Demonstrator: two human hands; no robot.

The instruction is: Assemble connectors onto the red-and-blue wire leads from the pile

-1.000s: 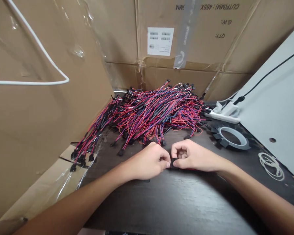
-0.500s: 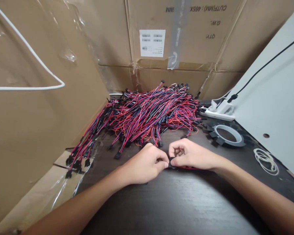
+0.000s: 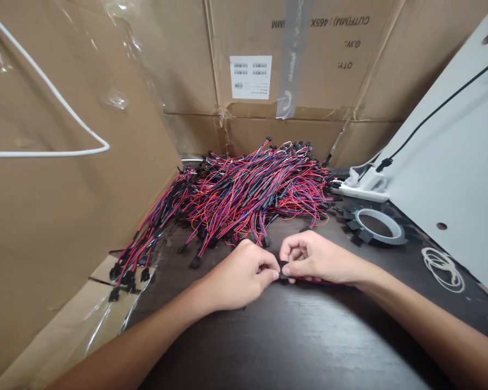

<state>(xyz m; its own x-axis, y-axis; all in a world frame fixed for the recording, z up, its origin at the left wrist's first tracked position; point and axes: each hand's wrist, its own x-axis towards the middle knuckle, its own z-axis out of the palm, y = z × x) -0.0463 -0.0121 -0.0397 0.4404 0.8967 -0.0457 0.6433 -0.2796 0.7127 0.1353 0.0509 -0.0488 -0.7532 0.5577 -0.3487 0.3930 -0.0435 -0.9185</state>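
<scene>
My left hand and my right hand meet fingertip to fingertip low over the dark table. Both are closed in a pinch on a small black connector. A red and blue wire runs from it under my right hand. Just behind my hands lies a big pile of red, blue and black wires with connectors.
Cardboard boxes wall in the back and left. A bundle of wires trails off the pile to the left. To the right lie a tape roll with black pieces on it, a white power strip, rubber bands and a leaning white board.
My hands stay pinched together on the connector and have barely shifted. The view has tilted slightly, so the whole scene sits a little lower and further left.
</scene>
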